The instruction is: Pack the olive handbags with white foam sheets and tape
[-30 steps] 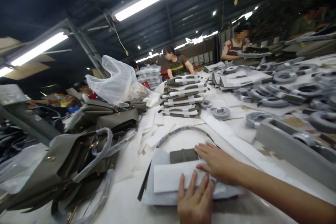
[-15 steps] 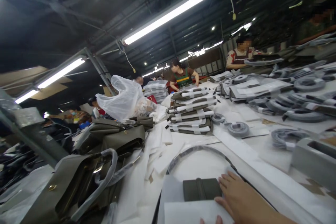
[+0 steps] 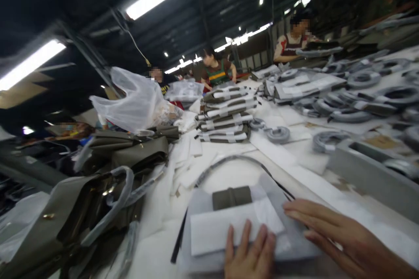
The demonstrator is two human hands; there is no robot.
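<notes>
At the bottom centre, a piece wrapped in thin white paper (image 3: 190, 248) lies on the table, with an olive tab (image 3: 231, 197) showing above a folded white sheet (image 3: 209, 231). My left hand (image 3: 250, 253) rests on that sheet, its fingers spread. To the right, my right hand (image 3: 340, 235) is held over the wrapping's right edge, fingers extended and nothing gripped. A dark strap (image 3: 225, 160), partly covered in film, arches behind the tab.
Olive bags (image 3: 75, 213) with wrapped handles fill the left. Beyond are a clear plastic bag (image 3: 131, 100) and stacked wrapped straps (image 3: 224, 122). A grey holder (image 3: 376, 178) and coiled straps (image 3: 363, 79) stand right. Several people work behind.
My left hand has come further into view onto the white sheet. My right hand has moved off the olive tab to the right. The view has tilted down, and the white sheet now covers more of the tab.
</notes>
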